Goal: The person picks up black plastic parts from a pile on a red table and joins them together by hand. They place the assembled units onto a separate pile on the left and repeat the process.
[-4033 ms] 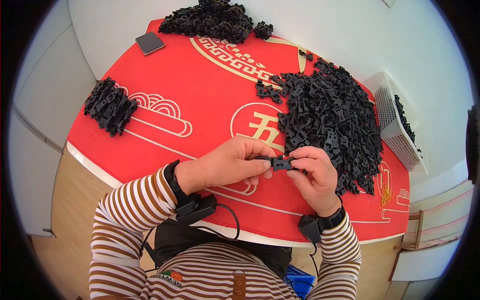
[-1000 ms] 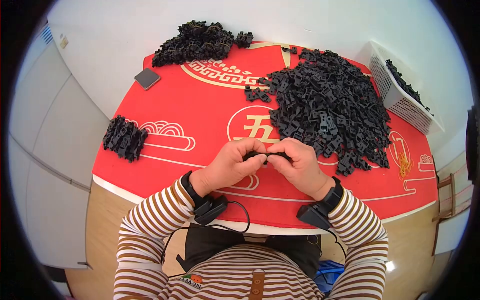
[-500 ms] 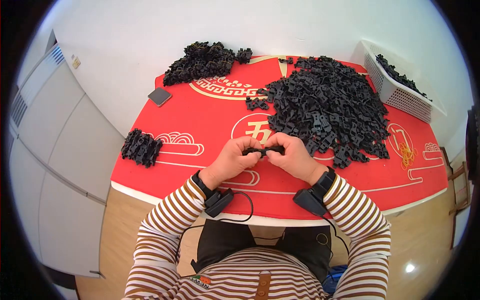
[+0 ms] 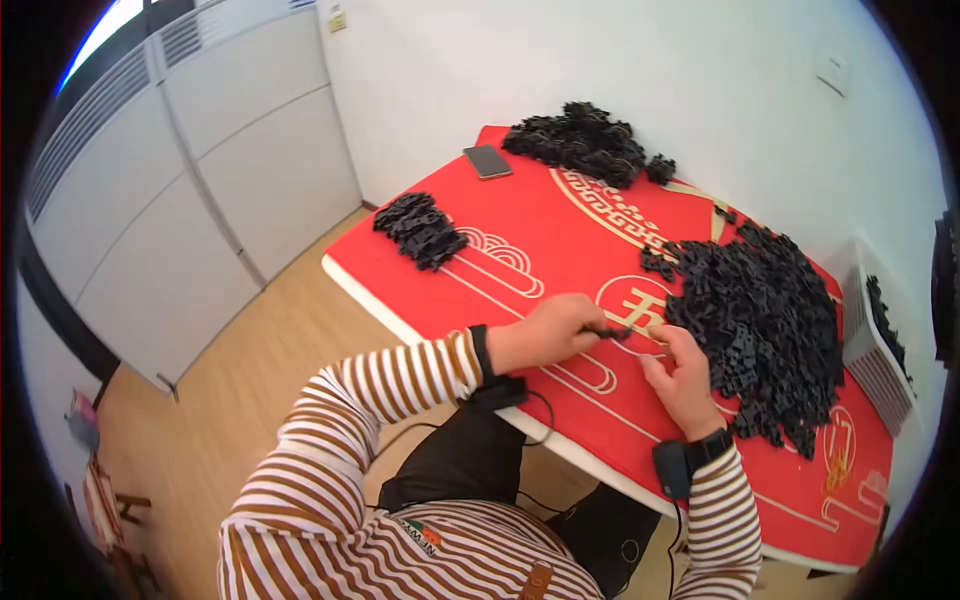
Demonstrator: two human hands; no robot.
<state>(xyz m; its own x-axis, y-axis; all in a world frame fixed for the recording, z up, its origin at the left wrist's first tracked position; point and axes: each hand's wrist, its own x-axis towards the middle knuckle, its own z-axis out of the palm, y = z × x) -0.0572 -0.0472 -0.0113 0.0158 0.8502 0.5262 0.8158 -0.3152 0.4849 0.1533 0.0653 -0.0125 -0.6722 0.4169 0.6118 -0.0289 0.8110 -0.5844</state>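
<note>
While the left hand pinched a small black plastic clip held between both hands, the right hand met its far end; whether it gripped could not be told. The clip looked light, stiff and slick, best pinched at its ends. A loose pile of clips lay on the bench just beyond the right hand.

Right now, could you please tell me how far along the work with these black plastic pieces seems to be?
Done, by the look of it: two smaller heaps set aside, the near heap by the table's left edge and the far heap at its end. In hand: the left hand pinches a small black stack, and the right hand is close beside it. Left: the large loose pile, by far the biggest.
</note>
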